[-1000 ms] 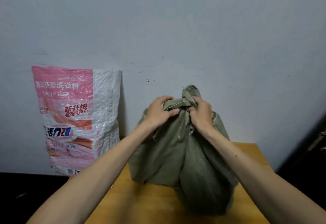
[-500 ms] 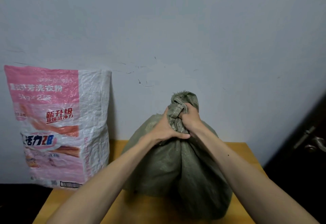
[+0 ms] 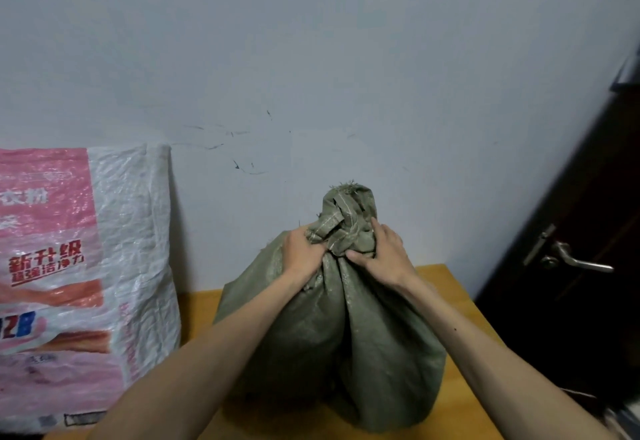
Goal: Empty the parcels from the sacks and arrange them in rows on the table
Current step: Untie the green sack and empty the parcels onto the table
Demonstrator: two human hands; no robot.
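Sackcloth fills the middle of my view: an olive-green woven sack (image 3: 329,353) stands upright on the wooden table (image 3: 453,304), towards its far edge and close to the pale wall (image 3: 311,58). The weave is coarse and dull, creased into long vertical folds, with one deep fold running down the front from the neck. The body bulges wide and rounded at the base and narrows sharply upward. Its mouth is gathered and tied in a thick knot (image 3: 341,223), with a short frayed tuft of cloth sticking up above it, so whatever is inside stays hidden from me.

Both hands are on the neck. My left hand (image 3: 304,254) has its fingers curled tight into the bunched cloth just under the knot on the left side. My right hand (image 3: 384,256) grips the right side of the neck, thumb pressed in at the base of the knot, fingers wrapped round behind it.

At the left stands a second sack, a pink and white sack (image 3: 86,283) of shiny woven plastic with red printed characters, upright against the wall and well apart from the green one. I cannot tell whether it rests on the table or beside it. On the right is a dark door (image 3: 571,197) with a metal door handle (image 3: 573,261).
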